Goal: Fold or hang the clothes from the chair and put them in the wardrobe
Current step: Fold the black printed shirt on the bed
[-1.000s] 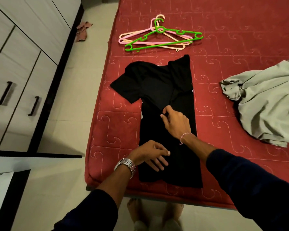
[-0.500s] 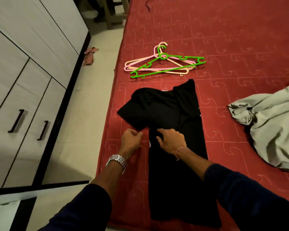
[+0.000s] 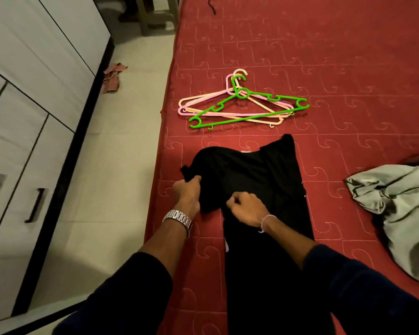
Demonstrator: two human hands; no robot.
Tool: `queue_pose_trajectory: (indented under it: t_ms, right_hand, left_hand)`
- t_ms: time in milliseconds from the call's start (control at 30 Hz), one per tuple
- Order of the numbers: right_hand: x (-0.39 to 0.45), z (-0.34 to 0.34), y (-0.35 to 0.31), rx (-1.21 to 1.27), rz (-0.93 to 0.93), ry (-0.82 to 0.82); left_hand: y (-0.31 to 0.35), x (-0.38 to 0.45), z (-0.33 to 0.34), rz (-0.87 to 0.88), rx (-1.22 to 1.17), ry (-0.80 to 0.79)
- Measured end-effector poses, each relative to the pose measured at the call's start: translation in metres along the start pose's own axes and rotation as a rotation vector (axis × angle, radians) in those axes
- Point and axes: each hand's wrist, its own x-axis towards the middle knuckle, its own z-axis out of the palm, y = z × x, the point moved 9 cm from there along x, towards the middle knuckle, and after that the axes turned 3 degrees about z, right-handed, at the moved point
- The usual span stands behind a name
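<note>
Red bed (image 3: 348,56): limp black shirt (image 3: 264,189), left hand (image 3: 188,193) gripping sleeve, right hand (image 3: 247,209) pinching the fold line; best held by edges.

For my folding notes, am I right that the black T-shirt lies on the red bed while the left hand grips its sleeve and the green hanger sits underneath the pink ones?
Not quite: in the head view the green hanger lies on top of the pink hangers, not underneath. The rest holds: the black T-shirt lies on the red bed, and the left hand grips its sleeve.
</note>
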Motion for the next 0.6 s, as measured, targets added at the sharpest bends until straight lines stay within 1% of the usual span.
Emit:
queue_pose_trajectory:
  t_ms: [33,133,167,200,233,267,300,333,367,433,467,500,567,600]
  right_hand:
    - [0.001,-0.006,0.001,0.112,0.007,0.013]
    - [0.005,-0.048,0.000,0.535,-0.031,0.257]
    - [0.007,-0.059,-0.004,0.703,-0.055,0.269]
    - [0.011,-0.065,-0.010,0.869,-0.073,0.214]
    - [0.016,-0.069,-0.016,1.018,-0.084,0.105]
    - [0.020,-0.073,-0.020,1.119,-0.095,-0.006]
    - [0.020,-0.078,-0.023,1.159,-0.112,-0.084]
    - [0.022,-0.085,-0.020,1.144,-0.114,-0.091]
    - [0.025,-0.093,-0.012,1.099,-0.084,-0.035]
    - [0.030,-0.110,0.012,1.016,0.011,0.127]
    - [0.034,-0.114,0.022,0.991,0.043,0.163]
    - [0.037,-0.116,0.029,0.983,0.065,0.163]
    - [0.042,-0.113,0.037,0.923,0.106,0.145]
    - [0.044,-0.111,0.035,0.823,0.097,0.150]
  left_hand:
    - [0.007,-0.003,0.011,0.044,0.005,-0.040]
    - [0.036,-0.020,0.050,0.208,0.057,-0.166]
    - [0.048,-0.029,0.067,0.273,0.075,-0.239]
    - [0.060,-0.042,0.085,0.342,0.095,-0.333]
    - [0.070,-0.054,0.103,0.400,0.121,-0.438]
    - [0.075,-0.065,0.120,0.443,0.162,-0.538]
    - [0.080,-0.071,0.130,0.493,0.200,-0.585]
    - [0.084,-0.072,0.132,0.553,0.230,-0.561]
    - [0.087,-0.066,0.127,0.601,0.251,-0.474]
    - [0.086,-0.047,0.103,0.639,0.307,-0.212]
    - [0.082,-0.037,0.090,0.634,0.352,-0.092]
    - [0.075,-0.026,0.081,0.615,0.395,-0.011]
    - [0.061,-0.010,0.067,0.554,0.409,0.033]
    - [0.058,-0.004,0.064,0.528,0.376,0.029]
